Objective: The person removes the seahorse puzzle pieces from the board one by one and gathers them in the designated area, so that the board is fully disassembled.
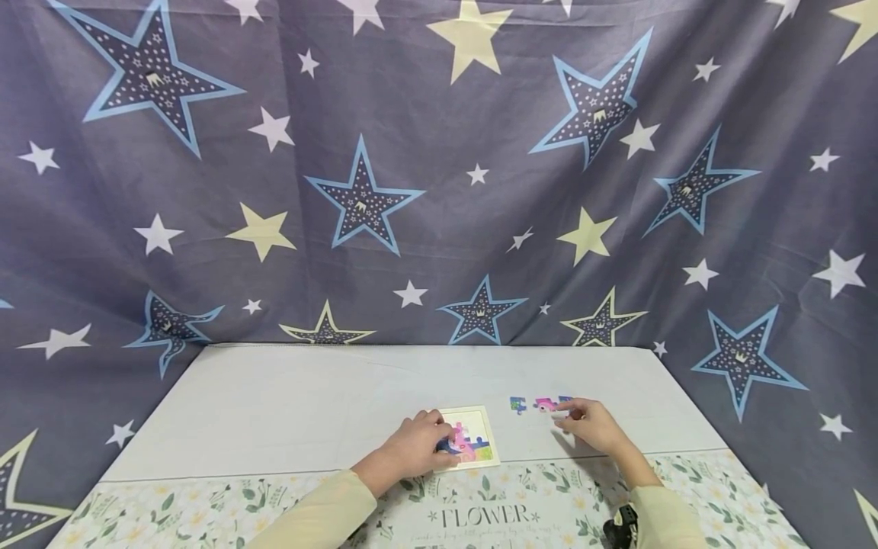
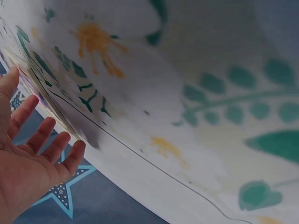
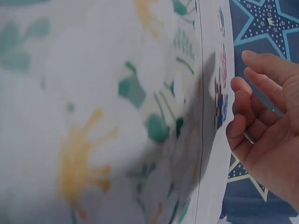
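Note:
My left hand (image 1: 418, 444) rests at the left side of a small pale-framed jigsaw board (image 1: 491, 438), its fingers covering part of the picture. Pink, blue and green pieces are set inside that frame. In the left wrist view the fingers (image 2: 37, 135) are spread beside the board's edge. Above the table, my right hand (image 1: 595, 425) hovers with thumb and forefinger apart and nothing between them. Just beyond it lie a blue-green puzzle piece (image 1: 517, 405), a pink one (image 1: 545, 405) and another blue one (image 1: 565, 399), partly hidden by the fingers.
A white table top (image 1: 302, 404) carries a flower-printed cloth strip (image 1: 206, 503) along its near side. Behind stands a dark curtain (image 1: 425, 107) with stars. A black strap device (image 1: 620, 526) sits at my right wrist.

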`<state>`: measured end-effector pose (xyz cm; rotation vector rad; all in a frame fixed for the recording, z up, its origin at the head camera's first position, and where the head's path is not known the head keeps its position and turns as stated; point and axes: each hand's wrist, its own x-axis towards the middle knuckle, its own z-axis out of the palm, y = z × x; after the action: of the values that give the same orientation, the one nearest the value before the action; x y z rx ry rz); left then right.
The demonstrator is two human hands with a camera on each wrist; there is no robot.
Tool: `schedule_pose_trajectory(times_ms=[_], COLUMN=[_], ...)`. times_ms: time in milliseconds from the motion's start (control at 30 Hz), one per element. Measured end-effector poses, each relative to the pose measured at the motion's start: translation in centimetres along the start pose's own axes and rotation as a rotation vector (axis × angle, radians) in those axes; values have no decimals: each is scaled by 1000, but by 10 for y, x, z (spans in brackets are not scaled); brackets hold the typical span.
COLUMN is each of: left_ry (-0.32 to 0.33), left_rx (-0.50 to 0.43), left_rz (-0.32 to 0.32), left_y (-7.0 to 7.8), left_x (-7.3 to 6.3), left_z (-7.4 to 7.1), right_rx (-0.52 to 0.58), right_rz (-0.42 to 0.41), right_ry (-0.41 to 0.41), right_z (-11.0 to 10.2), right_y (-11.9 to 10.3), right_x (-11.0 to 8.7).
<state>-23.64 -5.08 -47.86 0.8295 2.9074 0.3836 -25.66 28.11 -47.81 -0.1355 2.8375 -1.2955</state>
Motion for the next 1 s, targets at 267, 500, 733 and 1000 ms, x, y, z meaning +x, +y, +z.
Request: schedule_pose_trajectory(times_ms=[267, 500, 733, 1000], left_ry=[25, 34, 27, 22], left_rx=[12, 10, 0, -3], left_rz=[-9, -19, -35, -47], left_y=[-5, -10, -14, -15], left_x=[-6, -8, -10, -14], left_z=[-2, 1, 0, -1], right_rx=[-2, -14, -56, -51], right_rz=[-40, -81, -121, -173], right_ry=[-16, -62, -79, -114], right_z=[13, 25, 37, 54], right_y=[-8, -13, -31, -43], right_x=[2, 5, 2, -1])
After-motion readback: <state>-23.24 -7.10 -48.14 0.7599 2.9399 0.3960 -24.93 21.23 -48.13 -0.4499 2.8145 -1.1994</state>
